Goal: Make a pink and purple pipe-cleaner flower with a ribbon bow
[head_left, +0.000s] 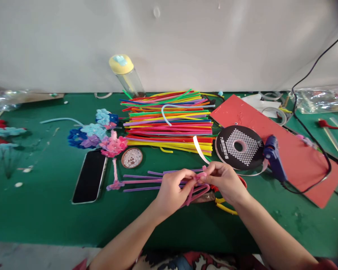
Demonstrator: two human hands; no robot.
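Note:
Between my two hands is a pink pipe cleaner, partly bent into small loops. The fingertips of my left hand pinch it from the left. From the right, my right hand pinches the same piece, its fingers closed. Purple and pink pipe cleaners lie on the table under and beside my left hand. Behind my right hand are pliers with yellow handles, partly covered. A small pink and purple pipe-cleaner piece rests to the left.
A wide pile of coloured pipe cleaners lies ahead, with a bottle behind it. To the right are a ribbon spool, a blue glue gun with a cord and a red board. Fluffy flowers and a phone lie left.

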